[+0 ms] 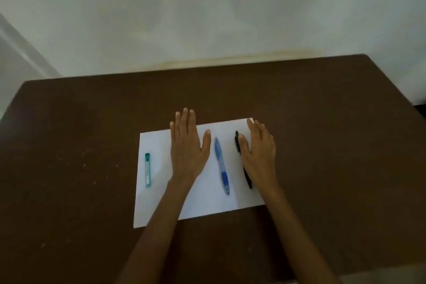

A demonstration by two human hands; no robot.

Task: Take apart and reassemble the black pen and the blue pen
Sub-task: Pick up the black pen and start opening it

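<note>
Two slim plastic pens, blue pen [221, 165] and black pen [237, 144], between flat spread left hand [187, 145] and right hand [259, 152].

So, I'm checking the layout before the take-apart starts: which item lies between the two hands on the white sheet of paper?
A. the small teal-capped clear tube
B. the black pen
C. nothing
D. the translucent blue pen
D: the translucent blue pen lies on the white sheet of paper between the left hand and the right hand.
</note>
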